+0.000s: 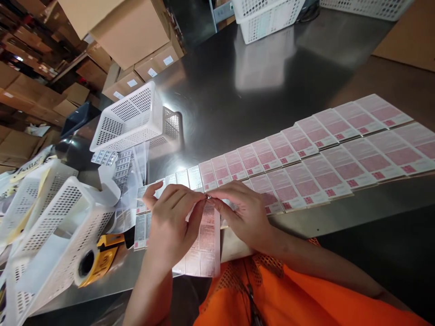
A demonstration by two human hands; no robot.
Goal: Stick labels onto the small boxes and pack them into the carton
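My left hand [176,217] and my right hand [243,210] meet at the fingertips, thumb and forefinger pinched together on each. Below them hangs a shiny sheet of labels [207,249], divided into a grid, its upper edge at the pinching fingers. Whether a single label is between the fingertips is too small to tell. Behind and to the right, flat packs with pink print [307,181] overlap in two long rows on the metal table. Silvery-looking packs [182,178] continue these rows to the left, partly covered by my left hand.
A white perforated basket [127,117] lies tilted at the table's left; more white baskets [50,240] stand nearer. A yellow tape dispenser [102,267] sits beside them. Printed sheets [123,170] lie by the tilted basket. Cardboard boxes [132,34] are stacked beyond the metal table [210,104].
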